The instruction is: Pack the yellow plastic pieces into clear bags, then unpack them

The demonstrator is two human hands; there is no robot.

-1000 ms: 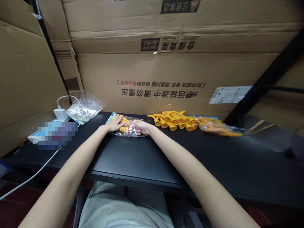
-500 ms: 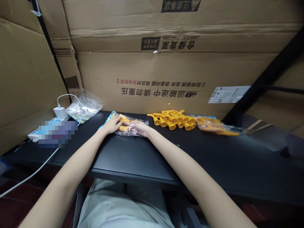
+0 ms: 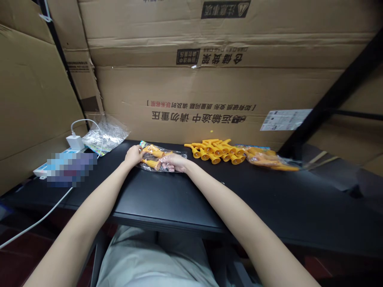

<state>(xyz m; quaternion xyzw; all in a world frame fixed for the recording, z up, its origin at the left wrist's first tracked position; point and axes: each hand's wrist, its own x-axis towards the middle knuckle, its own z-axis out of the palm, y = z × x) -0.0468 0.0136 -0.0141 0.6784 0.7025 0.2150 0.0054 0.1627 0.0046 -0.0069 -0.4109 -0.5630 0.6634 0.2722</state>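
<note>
Both hands [image 3: 133, 155] [image 3: 176, 162] touch a clear bag [image 3: 156, 158] of yellow trumpet-shaped pieces [image 3: 152, 164]

Bare, slender forearms [image 3: 93, 205] and loose-looking trousers [image 3: 157, 257] in pale grey-green (rather softly rumpled at the front)

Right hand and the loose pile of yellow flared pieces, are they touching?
Apart. The head view shows a strip of black tabletop between the right hand and the pile.
</note>
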